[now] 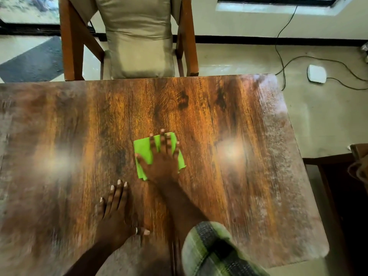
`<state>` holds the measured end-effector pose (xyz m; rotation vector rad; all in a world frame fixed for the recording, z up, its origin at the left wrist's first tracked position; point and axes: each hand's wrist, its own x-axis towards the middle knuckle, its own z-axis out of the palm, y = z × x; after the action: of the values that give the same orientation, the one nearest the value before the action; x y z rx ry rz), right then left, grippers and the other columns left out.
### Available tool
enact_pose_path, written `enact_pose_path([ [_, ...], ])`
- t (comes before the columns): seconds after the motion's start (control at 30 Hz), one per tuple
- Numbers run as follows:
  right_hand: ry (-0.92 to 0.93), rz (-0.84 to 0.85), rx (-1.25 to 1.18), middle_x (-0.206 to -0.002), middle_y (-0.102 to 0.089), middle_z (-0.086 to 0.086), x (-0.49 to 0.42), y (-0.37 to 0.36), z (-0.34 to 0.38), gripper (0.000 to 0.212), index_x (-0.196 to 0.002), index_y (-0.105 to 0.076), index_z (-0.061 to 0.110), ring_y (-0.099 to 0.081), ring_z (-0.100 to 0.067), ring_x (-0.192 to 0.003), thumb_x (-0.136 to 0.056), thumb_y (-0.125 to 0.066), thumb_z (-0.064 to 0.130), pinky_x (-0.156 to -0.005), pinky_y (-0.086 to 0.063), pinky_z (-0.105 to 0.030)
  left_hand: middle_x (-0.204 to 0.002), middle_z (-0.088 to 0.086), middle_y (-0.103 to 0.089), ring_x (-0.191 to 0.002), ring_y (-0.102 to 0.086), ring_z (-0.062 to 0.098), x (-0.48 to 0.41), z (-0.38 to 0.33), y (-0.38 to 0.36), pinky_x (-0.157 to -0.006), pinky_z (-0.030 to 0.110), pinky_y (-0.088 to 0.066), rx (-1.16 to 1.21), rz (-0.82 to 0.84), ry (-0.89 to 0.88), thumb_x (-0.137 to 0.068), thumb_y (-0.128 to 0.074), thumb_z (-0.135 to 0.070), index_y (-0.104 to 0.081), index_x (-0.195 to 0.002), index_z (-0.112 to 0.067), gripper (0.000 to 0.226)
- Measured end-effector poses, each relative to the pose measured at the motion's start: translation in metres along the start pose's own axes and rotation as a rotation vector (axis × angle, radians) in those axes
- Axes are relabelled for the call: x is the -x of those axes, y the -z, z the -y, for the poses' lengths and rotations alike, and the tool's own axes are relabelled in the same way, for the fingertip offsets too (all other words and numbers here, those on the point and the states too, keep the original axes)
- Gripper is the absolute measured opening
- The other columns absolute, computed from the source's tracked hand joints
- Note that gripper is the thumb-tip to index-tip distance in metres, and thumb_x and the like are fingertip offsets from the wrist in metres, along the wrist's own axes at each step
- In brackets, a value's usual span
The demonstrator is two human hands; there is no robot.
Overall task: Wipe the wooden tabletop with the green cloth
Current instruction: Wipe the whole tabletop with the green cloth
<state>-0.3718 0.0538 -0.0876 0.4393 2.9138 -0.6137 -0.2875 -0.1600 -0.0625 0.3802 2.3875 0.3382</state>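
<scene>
A folded bright green cloth [143, 151] lies near the middle of the glossy wooden tabletop [229, 120]. My right hand [162, 162] presses flat on the cloth with straight, spread fingers that reach past its far edge. My left hand [116, 210] rests flat on the bare wood nearer to me and to the left of the cloth, fingers straight, with a ring on the thumb. The frame is blurred by motion.
A wooden chair [69, 42] with a beige cushion [139, 36] stands at the table's far edge. On the floor to the right lie a white device [316, 74] and black cables [282, 56]. Dark furniture [342, 196] stands beside the table's right edge.
</scene>
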Motion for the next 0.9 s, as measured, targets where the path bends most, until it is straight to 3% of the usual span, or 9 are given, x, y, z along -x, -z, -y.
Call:
enact_pose_path([
  [0.07,0.035,0.007,0.002,-0.174,0.003,-0.007,0.004,-0.013,0.029,0.081,-0.165,-0.018,0.03,0.004,-0.029,-0.161,-0.099,-0.029,0.075,-0.126,0.004,-0.06,-0.172,-0.003,0.013,-0.158,0.014,0.02,-0.001,0.001,-0.003,-0.126,0.047,0.012,0.002,-0.015,0.002,-0.056,-0.06,-0.091,0.0,-0.165,-0.019,0.144],
  [0.13,0.029,0.001,-0.002,-0.174,0.002,-0.007,0.006,-0.019,0.042,0.077,-0.164,-0.021,0.03,0.002,-0.027,-0.161,-0.101,-0.029,0.072,-0.126,0.004,-0.059,-0.172,-0.003,0.011,-0.159,0.011,0.021,-0.002,0.002,-0.007,-0.125,0.061,-0.004,-0.011,-0.05,0.013,-0.063,-0.051,-0.076,-0.009,-0.164,-0.015,0.125],
  [0.17,0.029,-0.005,-0.002,-0.174,0.0,-0.006,0.006,-0.02,0.042,0.075,-0.164,-0.022,0.031,0.001,-0.027,-0.161,-0.101,-0.03,0.071,-0.126,0.003,-0.059,-0.172,-0.002,0.01,-0.159,0.011,0.021,-0.001,0.002,-0.007,-0.125,0.062,-0.005,-0.009,-0.048,0.014,-0.063,-0.049,-0.078,-0.01,-0.164,-0.015,0.125],
  [0.27,0.036,-0.003,0.008,-0.174,-0.001,-0.006,0.002,-0.013,0.018,0.074,-0.164,-0.02,0.032,0.001,-0.026,-0.161,-0.102,-0.03,0.07,-0.125,-0.002,-0.061,-0.172,-0.001,0.014,-0.158,0.017,0.02,0.001,-0.001,-0.002,-0.124,0.041,0.019,0.013,-0.005,0.01,-0.053,-0.049,-0.102,0.004,-0.164,-0.019,0.148],
  [0.33,-0.013,-0.008,0.012,-0.174,0.002,-0.005,-0.002,-0.002,-0.013,0.076,-0.165,-0.015,0.034,0.003,-0.026,-0.161,-0.101,-0.028,0.072,-0.126,-0.003,-0.061,-0.171,-0.003,0.018,-0.157,0.02,0.019,0.002,-0.002,-0.001,-0.121,0.035,0.025,0.01,-0.014,0.011,-0.05,-0.053,-0.101,0.011,-0.163,-0.022,0.152],
  [0.63,-0.272,-0.081,0.111,-0.174,0.009,0.001,-0.002,0.066,-0.187,0.079,-0.165,-0.002,0.039,0.009,-0.024,-0.16,-0.099,-0.018,0.078,-0.127,-0.006,-0.06,-0.17,-0.006,0.022,-0.156,0.023,0.017,0.001,-0.003,0.0,-0.123,0.041,0.019,0.021,-0.003,0.022,-0.048,-0.061,-0.099,0.014,-0.162,-0.024,0.156],
  [0.7,-0.277,-0.1,0.105,-0.174,0.007,0.002,0.0,0.075,-0.205,0.077,-0.165,-0.004,0.039,0.007,-0.023,-0.161,-0.099,-0.02,0.077,-0.127,-0.007,-0.06,-0.17,-0.006,0.02,-0.157,0.021,0.018,0.001,-0.002,0.0,-0.125,0.047,0.015,0.035,0.0,0.023,-0.048,-0.062,-0.097,0.012,-0.163,-0.024,0.156],
  [0.8,-0.25,-0.127,0.103,-0.174,0.006,0.003,-0.002,0.08,-0.214,0.076,-0.165,-0.005,0.04,0.007,-0.022,-0.161,-0.101,-0.024,0.075,-0.127,-0.005,-0.058,-0.171,-0.005,0.017,-0.158,0.018,0.02,0.002,-0.003,0.001,-0.123,0.038,0.022,0.056,0.008,0.02,-0.047,-0.058,-0.102,0.009,-0.164,-0.022,0.156],
  [0.9,-0.245,-0.128,0.109,-0.174,0.006,0.002,-0.02,0.083,-0.214,0.076,-0.165,-0.005,0.039,0.006,-0.023,-0.161,-0.101,-0.025,0.074,-0.127,-0.004,-0.058,-0.171,-0.006,0.017,-0.158,0.016,0.02,0.002,-0.004,0.001,-0.125,0.043,0.016,0.049,0.013,0.023,-0.051,-0.069,-0.092,0.008,-0.164,-0.024,0.152],
])
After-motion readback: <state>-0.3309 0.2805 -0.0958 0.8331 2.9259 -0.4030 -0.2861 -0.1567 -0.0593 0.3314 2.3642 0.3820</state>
